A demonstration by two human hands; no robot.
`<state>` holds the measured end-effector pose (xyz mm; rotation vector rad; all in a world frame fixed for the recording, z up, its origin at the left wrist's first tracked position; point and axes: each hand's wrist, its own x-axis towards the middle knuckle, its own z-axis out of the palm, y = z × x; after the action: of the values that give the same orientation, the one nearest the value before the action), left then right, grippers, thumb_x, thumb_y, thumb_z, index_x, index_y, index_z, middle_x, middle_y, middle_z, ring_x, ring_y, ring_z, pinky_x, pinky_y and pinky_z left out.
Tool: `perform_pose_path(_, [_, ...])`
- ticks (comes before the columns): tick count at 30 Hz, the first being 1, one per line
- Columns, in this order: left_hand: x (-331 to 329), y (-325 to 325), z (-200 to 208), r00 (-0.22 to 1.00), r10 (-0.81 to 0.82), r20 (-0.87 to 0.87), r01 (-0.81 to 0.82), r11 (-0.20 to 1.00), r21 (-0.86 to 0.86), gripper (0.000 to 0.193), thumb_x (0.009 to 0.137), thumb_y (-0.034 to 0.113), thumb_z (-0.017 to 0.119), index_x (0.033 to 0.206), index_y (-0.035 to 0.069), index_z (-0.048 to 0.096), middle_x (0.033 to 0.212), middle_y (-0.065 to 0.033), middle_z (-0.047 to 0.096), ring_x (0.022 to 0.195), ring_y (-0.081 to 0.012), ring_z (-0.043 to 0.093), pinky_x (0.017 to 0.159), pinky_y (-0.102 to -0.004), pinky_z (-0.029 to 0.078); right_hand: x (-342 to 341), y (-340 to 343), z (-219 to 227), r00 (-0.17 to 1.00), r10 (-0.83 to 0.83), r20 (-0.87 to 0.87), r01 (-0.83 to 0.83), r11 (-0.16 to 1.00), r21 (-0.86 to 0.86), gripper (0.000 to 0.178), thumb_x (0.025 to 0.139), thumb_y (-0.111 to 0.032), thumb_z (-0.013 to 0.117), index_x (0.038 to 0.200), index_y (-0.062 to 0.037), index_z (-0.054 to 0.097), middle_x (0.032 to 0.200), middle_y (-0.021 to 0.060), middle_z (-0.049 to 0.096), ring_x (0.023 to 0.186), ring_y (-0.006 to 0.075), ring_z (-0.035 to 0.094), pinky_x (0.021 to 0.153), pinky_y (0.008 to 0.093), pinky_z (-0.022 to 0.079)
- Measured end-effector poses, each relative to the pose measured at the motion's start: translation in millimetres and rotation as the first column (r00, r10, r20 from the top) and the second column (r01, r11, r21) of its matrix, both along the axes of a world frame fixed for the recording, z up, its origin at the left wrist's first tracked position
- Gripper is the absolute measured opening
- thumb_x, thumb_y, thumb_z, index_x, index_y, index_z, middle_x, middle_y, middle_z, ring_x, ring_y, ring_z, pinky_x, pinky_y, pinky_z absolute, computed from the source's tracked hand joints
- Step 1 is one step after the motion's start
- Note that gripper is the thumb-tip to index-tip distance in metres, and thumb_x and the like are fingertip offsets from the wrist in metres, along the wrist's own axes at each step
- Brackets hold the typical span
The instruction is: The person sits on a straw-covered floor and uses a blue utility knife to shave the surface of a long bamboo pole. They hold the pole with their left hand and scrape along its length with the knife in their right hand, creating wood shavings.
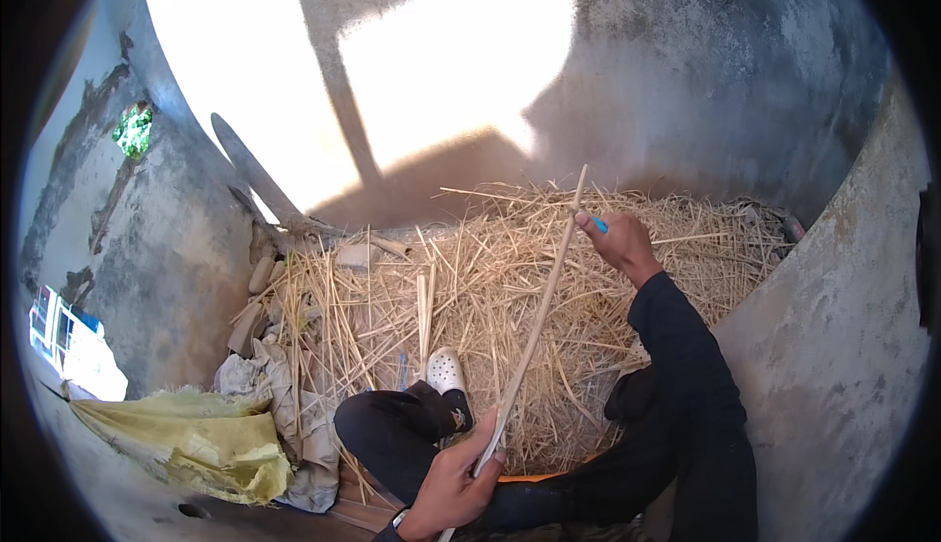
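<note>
A long, pale strip (537,331), wood or bamboo by its look, slants from my lap up toward the back wall. My left hand (459,483) is closed round its lower part, close to my body. Farther out, near the strip's upper end, my right hand (623,244) is closed on a small blue-handled tool (599,224). The tool meets the strip or lies right beside it; its working end is too small to make out. My right arm is stretched forward in a dark sleeve.
Shavings and thin strips (500,277) heap over the floor before me. My legs are bent, one foot in a white clog (445,370). A yellow sack (201,439) and grey cloth (312,444) lie at left. A brick (355,256) stands near the sunlit wall (667,121).
</note>
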<state>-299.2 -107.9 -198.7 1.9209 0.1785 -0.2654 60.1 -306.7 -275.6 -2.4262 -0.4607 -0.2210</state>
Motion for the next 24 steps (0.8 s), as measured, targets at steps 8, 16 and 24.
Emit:
perform_pose_path(8, [6,-21,16,0.983,-0.088,-0.16,0.093,0.995,0.026,0.053,0.095,0.006,0.054,0.144,-0.004,0.035,0.116,-0.0097,0.06,0.099,-0.0074,0.052,0.088,-0.0215,0.042,83,-71,-35,0.959,-0.282,-0.019,0.28,0.956,-0.089,0.088,0.083,-0.082,0.032,0.057,-0.0022,0.059,0.057,0.0173,0.058,0.062,0.0358,0.062,0.058,0.0478,0.045])
perform_pose_path(16, [29,-17,-2,0.994,0.07,0.079,-0.062,0.993,-0.105,0.054,0.098,0.015,0.054,0.145,-0.002,0.034,0.092,-0.0032,0.06,0.081,-0.0054,0.052,0.073,-0.021,0.045,50,-91,-4,0.987,-0.151,-0.056,0.161,0.956,0.247,0.087,0.085,-0.08,0.034,0.05,-0.0014,0.044,0.048,0.0067,0.041,0.047,0.0204,0.038,0.049,0.0409,0.031])
perform_pose_path(24, [45,-3,11,0.989,0.126,-0.071,-0.14,0.956,-0.258,0.051,0.101,0.02,0.048,0.145,0.0,0.034,0.077,0.0022,0.049,0.059,-0.0018,0.042,0.053,-0.0168,0.037,-110,16,35,0.867,0.486,0.106,-0.483,0.874,-0.058,0.079,0.08,-0.08,0.045,0.053,-0.0077,0.061,0.044,0.0079,0.049,0.042,0.0232,0.054,0.043,0.0383,0.041])
